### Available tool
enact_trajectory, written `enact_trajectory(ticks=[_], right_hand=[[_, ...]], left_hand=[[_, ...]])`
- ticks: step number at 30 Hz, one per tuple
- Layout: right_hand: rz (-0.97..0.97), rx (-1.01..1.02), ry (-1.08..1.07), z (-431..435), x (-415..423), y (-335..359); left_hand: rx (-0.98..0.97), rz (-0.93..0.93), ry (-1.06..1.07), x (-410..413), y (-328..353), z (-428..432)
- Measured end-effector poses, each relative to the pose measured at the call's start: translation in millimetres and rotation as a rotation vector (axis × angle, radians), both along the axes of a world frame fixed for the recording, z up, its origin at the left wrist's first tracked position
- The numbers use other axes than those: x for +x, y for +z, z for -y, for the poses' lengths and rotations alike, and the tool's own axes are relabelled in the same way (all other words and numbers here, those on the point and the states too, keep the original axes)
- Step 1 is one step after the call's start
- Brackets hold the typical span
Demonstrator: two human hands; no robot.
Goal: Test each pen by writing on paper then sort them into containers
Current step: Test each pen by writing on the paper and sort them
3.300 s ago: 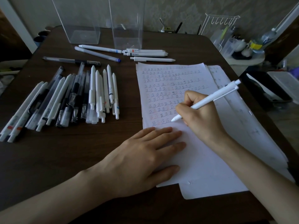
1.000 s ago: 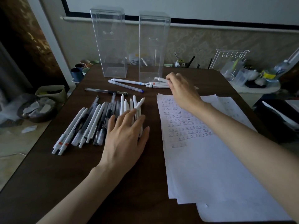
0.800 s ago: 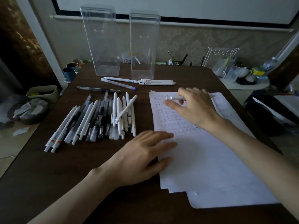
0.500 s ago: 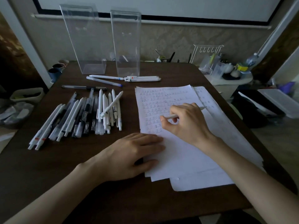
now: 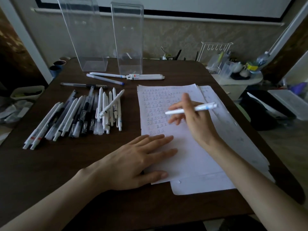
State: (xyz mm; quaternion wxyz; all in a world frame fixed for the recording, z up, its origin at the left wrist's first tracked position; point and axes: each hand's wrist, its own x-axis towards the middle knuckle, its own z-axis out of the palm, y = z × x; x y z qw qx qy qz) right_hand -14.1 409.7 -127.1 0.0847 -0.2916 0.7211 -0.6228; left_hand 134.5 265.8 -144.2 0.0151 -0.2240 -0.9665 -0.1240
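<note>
My right hand (image 5: 198,121) holds a white pen (image 5: 191,109) level above the written sheet of paper (image 5: 186,147), tip pointing left, fingers loosely spread and blurred. My left hand (image 5: 133,162) lies flat with its fingers on the paper's lower left corner. A pile of several white and black pens (image 5: 80,114) lies left of the paper, one white pen (image 5: 111,104) slanted across it. A few pens (image 5: 126,76) lie in front of two tall clear containers (image 5: 88,34) (image 5: 128,39) at the table's back.
The dark wooden table (image 5: 66,172) has a loose black pen (image 5: 83,85) near the pile. A white wire rack (image 5: 215,50) and cluttered side table (image 5: 240,75) stand at the right. Cups (image 5: 56,67) sit off the back left corner.
My right hand picked a white pen from the back row and brought it over the paper, now turning it level. My left hand left the pen pile and settled on the paper's corner.
</note>
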Motion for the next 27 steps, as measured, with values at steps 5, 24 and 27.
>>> enact_trajectory(ticks=[5,24,27], right_hand=[[-0.017,0.066,0.002,4,-2,-9],[-0.060,0.184,-0.025,4,4,-8],[-0.044,0.189,-0.030,5,6,-6]], left_hand=[[-0.009,0.017,-0.003,-2,-1,0],[0.045,-0.011,0.001,-3,-6,3],[0.046,-0.007,0.005,-2,-5,4]])
